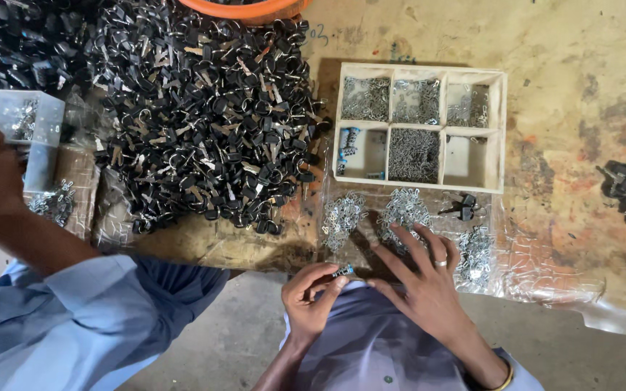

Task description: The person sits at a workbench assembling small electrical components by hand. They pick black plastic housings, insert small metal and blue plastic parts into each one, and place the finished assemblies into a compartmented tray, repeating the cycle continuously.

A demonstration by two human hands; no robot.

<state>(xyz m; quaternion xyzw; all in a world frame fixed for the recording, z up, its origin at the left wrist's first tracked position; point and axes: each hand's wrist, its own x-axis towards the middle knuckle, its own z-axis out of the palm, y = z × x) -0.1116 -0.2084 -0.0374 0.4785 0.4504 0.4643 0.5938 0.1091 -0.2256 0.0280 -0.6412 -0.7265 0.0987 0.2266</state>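
Note:
My left hand (pixel 311 292) pinches a small blue and silver piece (pixel 343 271) between thumb and fingertips, just off the table's near edge. My right hand (pixel 423 276), a ring on one finger, lies with fingers spread on a clear plastic sheet (pixel 545 279). Its fingertips touch a heap of small silvery metal rings (pixel 403 208). Two more heaps of rings lie to either side, one on the left (pixel 342 214) and one on the right (pixel 475 252). A pair of black-headed keys (pixel 462 207) rests just beyond my right hand.
A white tray with six compartments (pixel 503 130) holds more metal bits. A big pile of black-headed keys (pixel 204 123) covers the left of the worn table. Another person's arm in a blue sleeve (pixel 74 318) reaches to a clear box (pixel 34 127). An orange bowl rim (pixel 244 9) shows at the top.

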